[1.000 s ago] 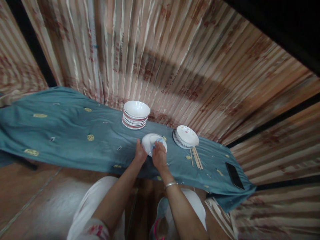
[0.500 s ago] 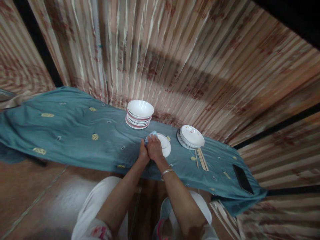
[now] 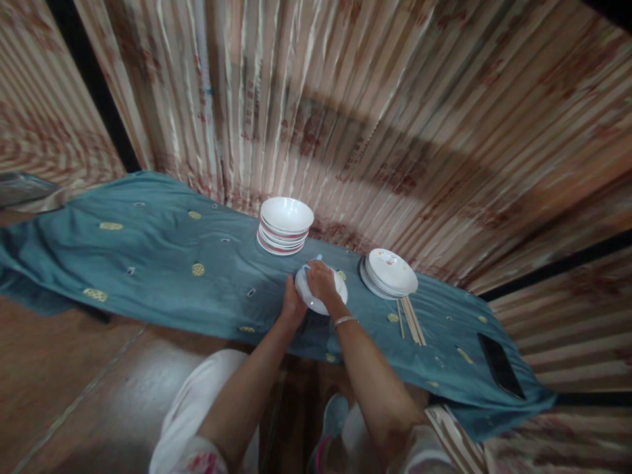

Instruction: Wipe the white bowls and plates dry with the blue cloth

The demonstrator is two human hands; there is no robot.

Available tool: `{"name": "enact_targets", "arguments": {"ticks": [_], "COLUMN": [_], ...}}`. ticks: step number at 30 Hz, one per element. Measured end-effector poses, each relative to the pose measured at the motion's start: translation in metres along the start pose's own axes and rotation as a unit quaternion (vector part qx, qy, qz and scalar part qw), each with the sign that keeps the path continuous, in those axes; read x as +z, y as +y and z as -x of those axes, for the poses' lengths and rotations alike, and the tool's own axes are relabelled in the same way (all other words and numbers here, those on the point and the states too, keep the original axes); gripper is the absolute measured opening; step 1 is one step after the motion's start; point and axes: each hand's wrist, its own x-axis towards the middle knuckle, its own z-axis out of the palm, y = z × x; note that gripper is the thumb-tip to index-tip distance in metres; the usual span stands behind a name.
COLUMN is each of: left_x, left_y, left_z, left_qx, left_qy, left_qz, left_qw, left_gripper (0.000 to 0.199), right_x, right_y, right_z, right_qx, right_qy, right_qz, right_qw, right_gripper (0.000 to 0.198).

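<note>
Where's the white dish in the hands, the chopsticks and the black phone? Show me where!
White dish (image 3: 315,305): head view, on its near edge.
Chopsticks (image 3: 410,321): head view, halfway along the bunched ones.
Black phone (image 3: 501,366): head view, middle of its dark face.

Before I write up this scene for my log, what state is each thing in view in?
White dish: held, partly covered by a hand
Pale blue cloth: bunched against the dish
Left hand: holding the dish's edge
Right hand: over cloth and dish
Bowls: stacked, upright
Plates: stacked
Chopsticks: lying beside the plates
Phone: lying flat, dark
Tablecloth: spread, wrinkled
Curtain: hanging in folds
</note>
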Motion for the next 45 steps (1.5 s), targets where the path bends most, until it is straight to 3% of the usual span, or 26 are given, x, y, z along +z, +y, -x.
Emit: {"name": "enact_targets", "arguments": {"ticks": [9, 22, 34, 45], "left_x": [0.004, 0.005, 0.005, -0.003], "left_y": [0.001, 0.000, 0.000, -0.004], "left_z": [0.006, 0.005, 0.009, 0.000], "left_qx": [-0.007, 0.016, 0.016, 0.031], "left_qy": [0.016, 0.047, 0.019, -0.006], "left_qz": [-0.013, -0.004, -0.041, -0.054], "left_qw": [1.000, 0.999, 0.999, 0.998], "left_gripper": [0.057, 0.049, 0.054, 0.058], "right_x": [0.004, 0.018, 0.052, 0.067], "right_y": [0.018, 0.056, 0.063, 0.041], "right_z": [-0.002, 0.020, 0.069, 0.100], "right_qx": [0.056, 0.108, 0.183, 0.179], "right_qy": [-0.006, 0.060, 0.190, 0.239], "right_qz": [0.020, -0.033, -0.155, -0.116], "right_qw": [0.998, 0.992, 0.952, 0.947], "right_gripper": [0.042, 0.043, 0.051, 0.055]}}
